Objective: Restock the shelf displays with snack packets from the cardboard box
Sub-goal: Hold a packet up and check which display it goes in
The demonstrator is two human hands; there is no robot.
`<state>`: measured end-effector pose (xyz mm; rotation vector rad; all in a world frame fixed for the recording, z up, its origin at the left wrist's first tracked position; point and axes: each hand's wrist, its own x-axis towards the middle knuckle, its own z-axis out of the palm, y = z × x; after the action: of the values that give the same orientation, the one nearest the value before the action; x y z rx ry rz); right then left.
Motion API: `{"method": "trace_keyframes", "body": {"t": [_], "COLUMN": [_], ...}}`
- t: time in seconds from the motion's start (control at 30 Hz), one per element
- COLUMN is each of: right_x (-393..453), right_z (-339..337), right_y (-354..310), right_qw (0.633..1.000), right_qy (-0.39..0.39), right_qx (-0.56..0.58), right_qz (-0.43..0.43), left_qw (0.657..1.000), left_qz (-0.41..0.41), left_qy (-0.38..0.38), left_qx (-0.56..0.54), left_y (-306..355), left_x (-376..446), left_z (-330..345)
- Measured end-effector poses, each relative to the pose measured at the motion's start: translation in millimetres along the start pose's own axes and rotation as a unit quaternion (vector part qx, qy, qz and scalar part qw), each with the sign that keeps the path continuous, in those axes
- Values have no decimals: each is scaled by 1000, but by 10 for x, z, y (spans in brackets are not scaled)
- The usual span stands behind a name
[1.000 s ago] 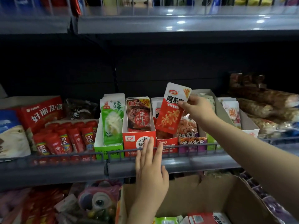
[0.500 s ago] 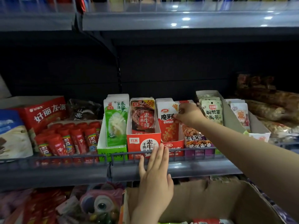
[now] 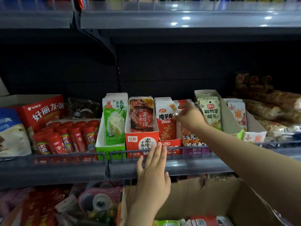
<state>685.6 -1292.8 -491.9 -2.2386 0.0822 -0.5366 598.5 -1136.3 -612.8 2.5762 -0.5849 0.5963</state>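
- The red-and-white snack packet [image 3: 166, 119] stands upright at the front of its red display carton [image 3: 171, 145] on the middle shelf, between the red meat-snack carton [image 3: 141, 145] on its left and a purple-fronted row of packets [image 3: 193, 141] on its right.
- The right hand [image 3: 189, 118] reaches in from the right; its thumb and fingertips [image 3: 176, 117] are curled at the packet's upper right corner and seem to pinch that edge, though part of the contact is hidden.
- The left hand [image 3: 153, 176] is flat, fingers straight and together, their tips resting against the fronts of the two red cartons at the shelf rail [image 3: 68, 156]. It holds nothing.
- Judged by its look, the packet is light and thin, with a glossy film skin that is probably slippery and bends easily; squeezing the soft middle could crumple it.
- The flat sealed top edge looks like the stiffest place to hold, so a pinch there suits sliding it down behind the carton's front lip.
- The cardboard box [image 3: 211, 193] sits open below the shelf, with a green packet [image 3: 168, 223] and a red one [image 3: 206, 221] visible at its bottom.
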Motion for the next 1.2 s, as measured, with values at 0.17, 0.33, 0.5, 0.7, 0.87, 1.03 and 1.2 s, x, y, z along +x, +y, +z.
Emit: {"method": "trace_keyframes", "body": {"t": [0.17, 0.33, 0.5, 0.7, 0.87, 1.03, 1.2], "right_x": [-423, -1011, -1497, -1953, -2058, -2101, -2139], "right_z": [-121, -214, -227, -104, 29, 124, 265], "right_y": [82, 273, 669, 1253, 1476, 1685, 1846], "right_qw": [999, 996, 993, 990, 973, 943, 896], "right_qy": [4, -14, -51, -120, -218, -311, -416], "right_qx": [43, 78, 104, 57, 11, -61, -85], "right_qz": [-30, -40, -2, 45, 72, 103, 129], "left_qw": [999, 998, 995, 972, 951, 930, 904], "left_qz": [-22, -32, -46, -50, -64, -74, -107], "left_qy": [-29, 30, -1, -223, -304, -359, -413], "left_qx": [18, -47, -94, -51, -2, 33, 32], "left_y": [123, 222, 365, 407, 338, 237, 91], "left_x": [-51, -156, -303, -597, -698, -767, -825], "left_z": [-133, -132, -90, 117, 270, 427, 611]}}
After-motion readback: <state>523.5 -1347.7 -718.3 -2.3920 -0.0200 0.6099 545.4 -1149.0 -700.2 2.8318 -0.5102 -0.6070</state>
